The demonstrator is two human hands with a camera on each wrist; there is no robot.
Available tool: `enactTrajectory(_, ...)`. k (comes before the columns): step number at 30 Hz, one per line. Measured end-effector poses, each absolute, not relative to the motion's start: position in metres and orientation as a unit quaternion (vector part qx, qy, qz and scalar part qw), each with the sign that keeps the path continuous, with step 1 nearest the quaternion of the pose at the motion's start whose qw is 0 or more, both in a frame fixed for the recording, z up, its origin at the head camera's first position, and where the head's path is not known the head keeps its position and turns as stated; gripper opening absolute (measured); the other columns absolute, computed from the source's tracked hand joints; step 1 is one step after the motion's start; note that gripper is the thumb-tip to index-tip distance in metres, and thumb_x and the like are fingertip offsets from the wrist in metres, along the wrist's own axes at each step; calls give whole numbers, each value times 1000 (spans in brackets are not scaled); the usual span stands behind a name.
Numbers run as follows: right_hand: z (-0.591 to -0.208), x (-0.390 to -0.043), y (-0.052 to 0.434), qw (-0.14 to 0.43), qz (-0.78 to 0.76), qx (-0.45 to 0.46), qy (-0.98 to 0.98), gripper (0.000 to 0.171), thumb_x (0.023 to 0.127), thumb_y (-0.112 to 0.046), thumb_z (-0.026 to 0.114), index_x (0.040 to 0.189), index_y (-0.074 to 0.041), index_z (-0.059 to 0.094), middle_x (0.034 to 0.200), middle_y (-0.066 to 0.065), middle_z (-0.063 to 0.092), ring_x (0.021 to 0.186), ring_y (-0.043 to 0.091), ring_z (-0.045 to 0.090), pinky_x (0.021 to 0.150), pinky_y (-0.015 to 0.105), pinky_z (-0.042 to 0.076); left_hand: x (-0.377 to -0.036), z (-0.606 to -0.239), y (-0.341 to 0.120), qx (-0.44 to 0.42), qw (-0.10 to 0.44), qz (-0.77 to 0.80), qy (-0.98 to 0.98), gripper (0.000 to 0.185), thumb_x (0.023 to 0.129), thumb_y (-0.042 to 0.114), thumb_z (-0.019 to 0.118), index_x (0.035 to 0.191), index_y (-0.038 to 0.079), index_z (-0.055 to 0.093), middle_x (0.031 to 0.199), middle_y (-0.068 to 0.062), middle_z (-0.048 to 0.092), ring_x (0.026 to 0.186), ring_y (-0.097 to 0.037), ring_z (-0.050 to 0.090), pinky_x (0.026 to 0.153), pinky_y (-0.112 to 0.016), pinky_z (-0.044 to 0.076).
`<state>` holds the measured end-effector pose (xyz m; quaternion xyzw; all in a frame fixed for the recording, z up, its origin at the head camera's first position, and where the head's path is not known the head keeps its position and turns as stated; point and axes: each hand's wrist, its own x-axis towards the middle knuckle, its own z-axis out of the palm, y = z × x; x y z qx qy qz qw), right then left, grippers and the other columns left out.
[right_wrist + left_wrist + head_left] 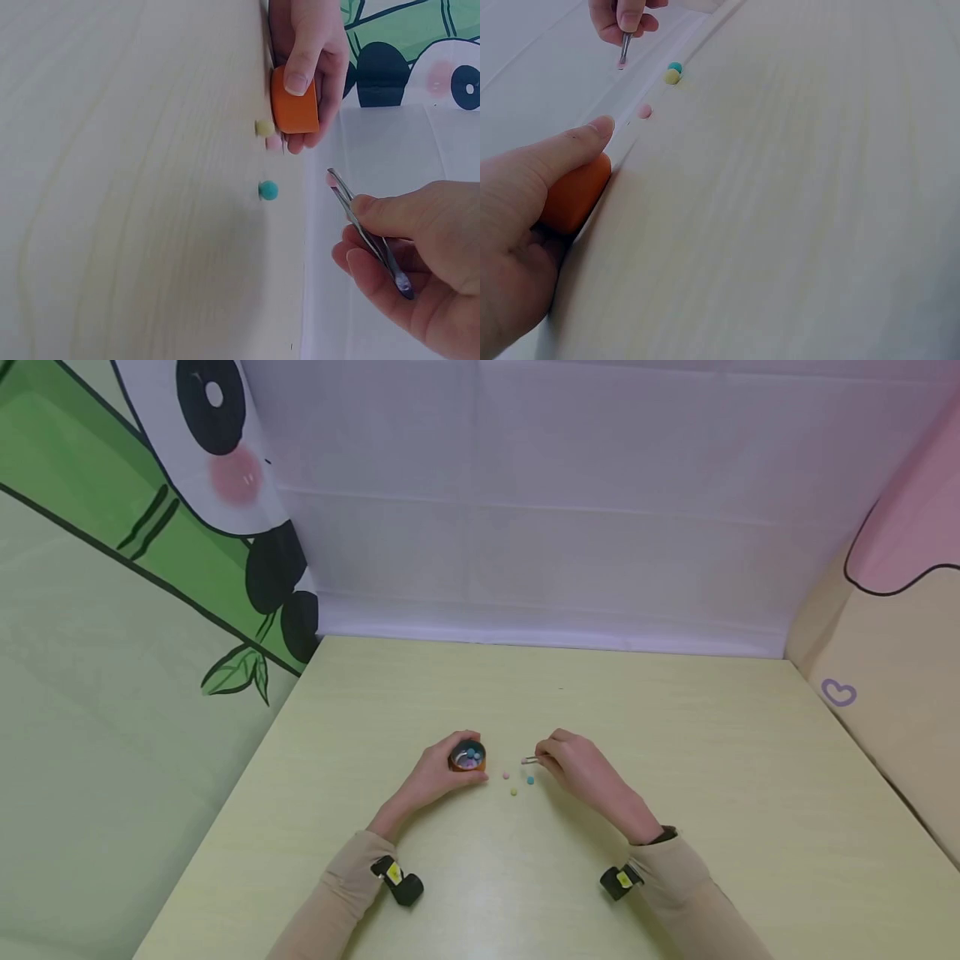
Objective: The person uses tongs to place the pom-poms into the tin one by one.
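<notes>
Cup (468, 757) on table (675, 760) at left, tweezers (530, 761) right, three beads (514, 792) btwn, nearer person.

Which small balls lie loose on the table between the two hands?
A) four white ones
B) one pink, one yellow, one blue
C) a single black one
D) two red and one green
B: the head view shows a pink ball, a yellow ball and a blue ball on the table.
</notes>
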<state>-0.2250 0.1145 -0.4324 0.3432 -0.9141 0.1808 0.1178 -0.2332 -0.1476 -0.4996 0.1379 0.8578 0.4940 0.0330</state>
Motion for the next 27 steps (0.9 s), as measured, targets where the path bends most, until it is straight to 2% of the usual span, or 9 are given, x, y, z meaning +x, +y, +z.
enactTrajectory(27,-419,-233,66,116,181,379,-900,8,92,-10,69,96,-4,74,88,5,69,78,15,63,70,25,54,-231,-502,-154,149,26,493,857,67,79,28,85,137,14,54,136,-6,61,121,-25,59,104,-45,47)
